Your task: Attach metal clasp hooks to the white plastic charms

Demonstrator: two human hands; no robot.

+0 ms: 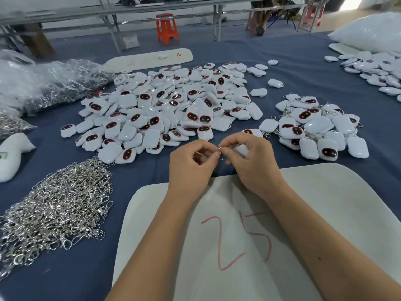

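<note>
- Pinching a clasp hook (219,151) in your left hand (191,164); right hand (249,157) curls round a charm (240,149) (mostly hidden).
- Done pile (319,127) small vs. big undone pile (169,109), so approx. early.

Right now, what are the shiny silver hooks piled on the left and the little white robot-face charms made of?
The pile of silver clasp hooks looks like polished metal: thin wire shapes glinting brightly. The white charms with dark red-rimmed faces look like glossy hard plastic, smooth with soft light reflections. Neither can be told for certain by look alone.
</note>
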